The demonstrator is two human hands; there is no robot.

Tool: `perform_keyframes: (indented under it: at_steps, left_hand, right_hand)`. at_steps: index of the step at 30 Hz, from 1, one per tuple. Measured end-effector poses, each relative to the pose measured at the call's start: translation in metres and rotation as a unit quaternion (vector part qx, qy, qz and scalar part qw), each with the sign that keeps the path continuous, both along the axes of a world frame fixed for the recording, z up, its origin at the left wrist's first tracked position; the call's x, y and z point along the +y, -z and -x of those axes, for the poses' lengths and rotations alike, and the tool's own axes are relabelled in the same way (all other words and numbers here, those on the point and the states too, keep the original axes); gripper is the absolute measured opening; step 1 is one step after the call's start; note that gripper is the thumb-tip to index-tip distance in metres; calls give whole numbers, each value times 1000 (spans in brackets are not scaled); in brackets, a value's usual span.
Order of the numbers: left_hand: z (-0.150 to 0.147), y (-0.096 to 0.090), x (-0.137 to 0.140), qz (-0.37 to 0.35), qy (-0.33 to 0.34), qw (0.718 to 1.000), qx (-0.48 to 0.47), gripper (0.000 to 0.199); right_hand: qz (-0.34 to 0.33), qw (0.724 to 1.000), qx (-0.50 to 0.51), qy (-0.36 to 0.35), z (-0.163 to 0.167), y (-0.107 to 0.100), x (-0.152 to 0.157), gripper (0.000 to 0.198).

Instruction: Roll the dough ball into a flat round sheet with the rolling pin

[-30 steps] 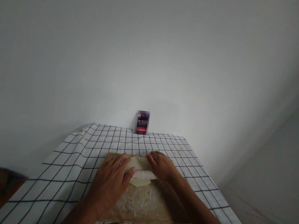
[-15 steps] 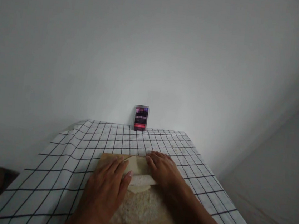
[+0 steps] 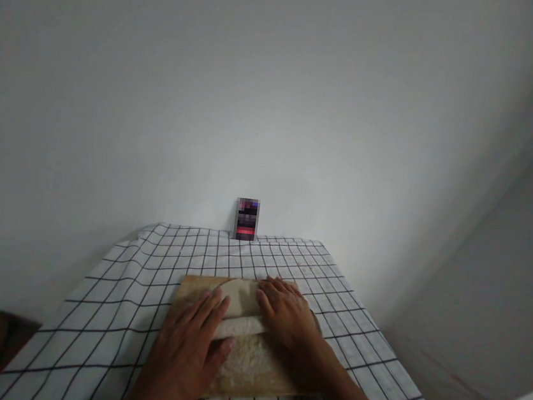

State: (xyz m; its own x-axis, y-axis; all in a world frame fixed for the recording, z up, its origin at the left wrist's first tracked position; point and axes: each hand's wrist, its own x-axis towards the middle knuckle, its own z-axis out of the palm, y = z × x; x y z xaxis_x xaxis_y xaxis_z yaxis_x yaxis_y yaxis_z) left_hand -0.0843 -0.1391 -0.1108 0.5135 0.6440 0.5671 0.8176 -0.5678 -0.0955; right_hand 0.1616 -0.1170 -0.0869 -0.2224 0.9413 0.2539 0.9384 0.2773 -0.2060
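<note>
The left hand (image 3: 189, 340) and right hand (image 3: 288, 315) lie with fingers outstretched, not clenched, over what seems a floury roll (image 3: 243, 329) across the dough sheet (image 3: 240, 298) on the board (image 3: 249, 371), where uneven palm pressure could skew the roll or tear the sheet.

Matt dough (image 3: 242, 297) on a wooden board (image 3: 249, 387)
The dough looks smooth, the roll (image 3: 243, 328) at its near edge dull and dusty. White powder (image 3: 248, 358) roughens the board. The cloth (image 3: 109, 310) is matt fabric, creased at left; the wall (image 3: 278, 98) smooth and dull.
</note>
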Motion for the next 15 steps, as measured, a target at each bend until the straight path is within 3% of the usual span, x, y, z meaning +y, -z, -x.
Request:
perform_keyframes:
  at_steps: [3,6,11,15]
  left_hand:
    - [-1,-5,0,26,-6,1000,8,55]
    - [-5,-14,2,51,-13,999,-2,54]
    - [-9,-29,20,102,-41,994,-30,53]
    - [-4,-29,44,77,-30,994,-67,48]
  right_hand:
    - [16,1000,19,-14,1,-7,9,47]
    - [33,998,53,15,4,-16,25,51]
    - [47,996,69,26,9,-24,62,62]
    - [65,996,62,9,14,-22,89,65]
